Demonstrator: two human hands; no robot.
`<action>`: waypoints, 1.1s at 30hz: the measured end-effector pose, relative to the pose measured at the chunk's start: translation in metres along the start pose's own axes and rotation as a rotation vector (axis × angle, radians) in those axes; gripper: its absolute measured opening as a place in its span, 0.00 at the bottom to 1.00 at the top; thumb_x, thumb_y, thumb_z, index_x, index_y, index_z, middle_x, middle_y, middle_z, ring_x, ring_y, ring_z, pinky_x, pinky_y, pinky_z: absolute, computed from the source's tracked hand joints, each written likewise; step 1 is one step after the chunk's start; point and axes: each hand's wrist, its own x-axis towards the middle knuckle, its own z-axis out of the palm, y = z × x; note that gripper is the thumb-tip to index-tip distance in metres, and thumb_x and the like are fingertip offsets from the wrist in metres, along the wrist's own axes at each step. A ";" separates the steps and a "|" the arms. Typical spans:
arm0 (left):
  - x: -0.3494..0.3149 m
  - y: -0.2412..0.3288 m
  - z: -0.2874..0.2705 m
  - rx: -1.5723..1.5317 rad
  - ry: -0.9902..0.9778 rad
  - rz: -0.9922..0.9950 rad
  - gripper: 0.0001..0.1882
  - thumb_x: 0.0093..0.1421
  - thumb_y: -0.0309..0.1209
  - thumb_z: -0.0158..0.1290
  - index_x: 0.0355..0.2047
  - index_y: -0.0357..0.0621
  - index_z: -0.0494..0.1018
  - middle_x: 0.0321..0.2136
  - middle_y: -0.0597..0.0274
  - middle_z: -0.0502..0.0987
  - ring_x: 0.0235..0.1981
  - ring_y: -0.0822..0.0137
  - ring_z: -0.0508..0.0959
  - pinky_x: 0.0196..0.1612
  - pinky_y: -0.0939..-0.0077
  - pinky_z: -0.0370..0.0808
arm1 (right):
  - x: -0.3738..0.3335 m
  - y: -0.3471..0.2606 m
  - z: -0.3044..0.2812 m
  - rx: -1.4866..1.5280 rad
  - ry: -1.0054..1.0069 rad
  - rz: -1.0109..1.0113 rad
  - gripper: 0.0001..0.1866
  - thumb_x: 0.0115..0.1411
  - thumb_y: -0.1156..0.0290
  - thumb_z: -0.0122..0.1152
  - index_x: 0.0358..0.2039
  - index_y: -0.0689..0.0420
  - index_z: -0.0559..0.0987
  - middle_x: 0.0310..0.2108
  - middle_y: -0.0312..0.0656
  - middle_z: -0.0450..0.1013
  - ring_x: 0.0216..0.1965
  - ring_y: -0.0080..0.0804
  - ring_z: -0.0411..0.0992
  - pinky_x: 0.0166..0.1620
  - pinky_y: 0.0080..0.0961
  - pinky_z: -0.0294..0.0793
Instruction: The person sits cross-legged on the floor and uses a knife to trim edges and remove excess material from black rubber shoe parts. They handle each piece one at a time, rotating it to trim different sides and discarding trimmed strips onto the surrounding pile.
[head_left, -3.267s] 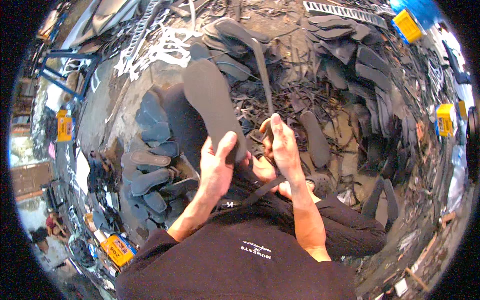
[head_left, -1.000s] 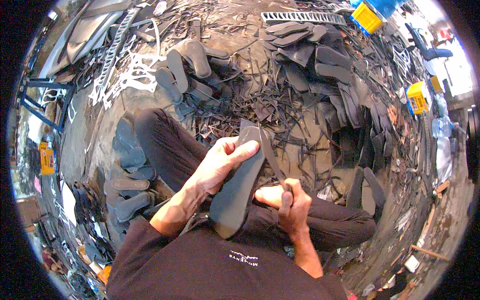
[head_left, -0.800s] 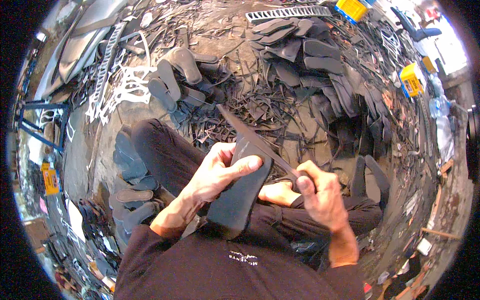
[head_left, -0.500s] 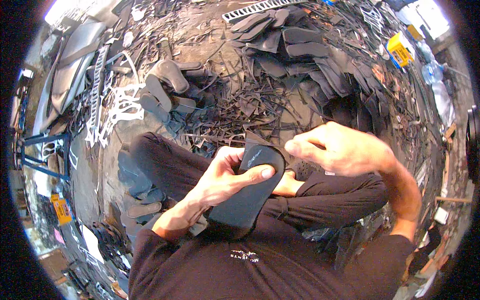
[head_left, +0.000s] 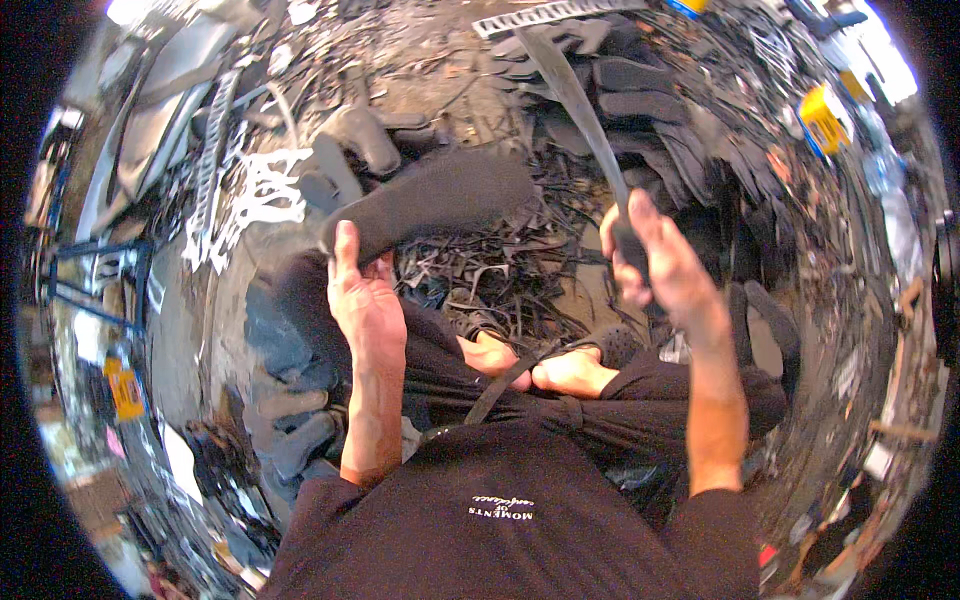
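Note:
My left hand (head_left: pixel 368 305) is closed round the near-left end of a dark shoe sole (head_left: pixel 440 200), its thumb up along the edge. The sole is held out beyond my knees, slanting up to the right, slightly blurred. In my right hand (head_left: pixel 675 265) is a long knife (head_left: pixel 582 108), gripped by its dark handle. Its blade points up and away to the left, apart from the sole. A thin dark strip (head_left: pixel 495 385) lies across my lap, above my crossed feet.
Dark offcuts (head_left: pixel 465 275) litter the floor ahead. Stacked dark soles (head_left: pixel 640 110) lie at the far right, more soles (head_left: pixel 355 140) at the far left. White cut-out scraps (head_left: pixel 265 195), a yellow box (head_left: pixel 825 118) and a blue metal frame (head_left: pixel 95 290) stand around.
The sole has moved from above my lap forward and to the left, and turned. My right hand has pulled away rightward, and the knife now stands raised. A strip now shows on my lap.

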 end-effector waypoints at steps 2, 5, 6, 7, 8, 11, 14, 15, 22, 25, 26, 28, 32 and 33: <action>0.005 -0.019 -0.038 0.157 -0.091 -0.144 0.16 0.72 0.32 0.60 0.57 0.44 0.76 0.55 0.61 0.81 0.54 0.64 0.81 0.53 0.61 0.80 | 0.003 0.042 0.040 0.080 0.047 -0.032 0.34 0.75 0.33 0.44 0.34 0.54 0.76 0.18 0.28 0.65 0.17 0.16 0.62 0.21 0.19 0.60; -0.033 -0.018 -0.020 0.291 -0.020 -0.275 0.13 0.66 0.38 0.68 0.45 0.48 0.79 0.42 0.67 0.84 0.44 0.70 0.84 0.48 0.69 0.80 | 0.000 0.075 0.103 -0.210 0.111 -0.283 0.27 0.78 0.44 0.50 0.39 0.58 0.78 0.20 0.39 0.71 0.20 0.30 0.72 0.25 0.32 0.69; -0.033 -0.021 -0.026 0.246 -0.041 -0.264 0.12 0.66 0.39 0.68 0.45 0.50 0.79 0.41 0.69 0.83 0.42 0.73 0.83 0.46 0.71 0.79 | -0.003 0.078 0.123 -0.207 0.133 -0.273 0.26 0.78 0.45 0.50 0.39 0.58 0.77 0.21 0.45 0.73 0.21 0.36 0.74 0.27 0.37 0.70; -0.033 -0.025 -0.031 0.204 -0.062 -0.256 0.12 0.66 0.40 0.67 0.44 0.51 0.79 0.40 0.72 0.83 0.40 0.75 0.83 0.43 0.73 0.78 | -0.007 0.080 0.138 -0.205 0.157 -0.260 0.26 0.78 0.46 0.51 0.40 0.59 0.77 0.22 0.50 0.75 0.23 0.42 0.77 0.29 0.41 0.72; -0.036 -0.025 -0.027 0.159 -0.006 -0.274 0.11 0.67 0.41 0.67 0.43 0.53 0.79 0.39 0.74 0.84 0.38 0.77 0.82 0.40 0.76 0.77 | -0.013 0.077 0.145 -0.241 0.126 -0.176 0.25 0.78 0.47 0.51 0.40 0.58 0.78 0.25 0.55 0.77 0.26 0.48 0.81 0.31 0.44 0.74; -0.041 -0.028 -0.025 0.099 -0.024 -0.236 0.15 0.68 0.45 0.66 0.46 0.53 0.79 0.39 0.72 0.84 0.38 0.76 0.82 0.39 0.76 0.77 | -0.026 0.107 0.158 -0.288 0.142 -0.257 0.21 0.78 0.51 0.49 0.44 0.57 0.78 0.27 0.59 0.78 0.33 0.63 0.81 0.33 0.49 0.75; -0.044 -0.021 -0.019 0.063 0.010 -0.296 0.13 0.68 0.42 0.66 0.46 0.51 0.78 0.39 0.72 0.83 0.35 0.77 0.81 0.35 0.76 0.78 | -0.053 0.130 0.152 -0.308 0.128 -0.144 0.22 0.78 0.49 0.48 0.47 0.57 0.78 0.29 0.62 0.78 0.36 0.69 0.79 0.36 0.52 0.75; -0.045 -0.020 -0.021 0.049 0.003 -0.309 0.13 0.68 0.41 0.67 0.45 0.50 0.78 0.39 0.72 0.83 0.34 0.78 0.81 0.33 0.76 0.78 | -0.056 0.134 0.146 -0.310 0.111 -0.132 0.23 0.78 0.49 0.48 0.47 0.57 0.78 0.29 0.63 0.77 0.36 0.71 0.78 0.37 0.53 0.75; -0.058 -0.023 -0.069 0.185 -0.081 -0.316 0.14 0.70 0.37 0.63 0.51 0.48 0.76 0.42 0.70 0.84 0.37 0.75 0.82 0.36 0.76 0.79 | -0.017 0.091 0.135 -0.312 -0.123 -0.030 0.32 0.77 0.40 0.45 0.45 0.61 0.79 0.33 0.64 0.79 0.41 0.69 0.79 0.42 0.52 0.76; -0.062 -0.019 -0.078 0.230 -0.125 -0.288 0.19 0.71 0.35 0.62 0.59 0.49 0.72 0.46 0.68 0.84 0.44 0.72 0.84 0.42 0.71 0.82 | 0.015 0.086 0.142 -0.201 -0.270 0.054 0.33 0.77 0.39 0.44 0.43 0.62 0.78 0.32 0.63 0.78 0.41 0.70 0.78 0.43 0.52 0.76; -0.063 -0.017 -0.079 0.230 -0.132 -0.279 0.20 0.71 0.34 0.62 0.60 0.50 0.71 0.47 0.68 0.83 0.45 0.71 0.85 0.43 0.69 0.83 | 0.023 0.079 0.147 -0.199 -0.296 0.097 0.34 0.77 0.39 0.43 0.41 0.63 0.77 0.30 0.62 0.77 0.39 0.72 0.76 0.42 0.52 0.76; -0.064 -0.012 -0.079 0.220 -0.135 -0.282 0.22 0.71 0.33 0.62 0.62 0.51 0.70 0.49 0.68 0.83 0.47 0.70 0.85 0.45 0.66 0.85 | 0.047 0.096 0.168 -0.266 -0.202 -0.051 0.34 0.77 0.38 0.43 0.40 0.62 0.76 0.29 0.63 0.76 0.38 0.74 0.75 0.41 0.53 0.75; -0.063 -0.006 -0.069 0.161 -0.145 -0.297 0.24 0.70 0.32 0.63 0.63 0.51 0.68 0.52 0.68 0.81 0.47 0.69 0.85 0.47 0.63 0.86 | 0.098 0.118 0.210 -0.199 0.046 -0.329 0.33 0.76 0.39 0.47 0.42 0.62 0.78 0.30 0.66 0.77 0.40 0.75 0.76 0.39 0.57 0.75; -0.065 -0.006 -0.064 0.144 -0.156 -0.296 0.25 0.70 0.32 0.63 0.64 0.51 0.68 0.52 0.68 0.81 0.47 0.69 0.85 0.47 0.62 0.86 | 0.111 0.118 0.213 -0.246 0.117 -0.377 0.36 0.75 0.35 0.47 0.44 0.61 0.79 0.34 0.66 0.78 0.41 0.76 0.76 0.41 0.58 0.75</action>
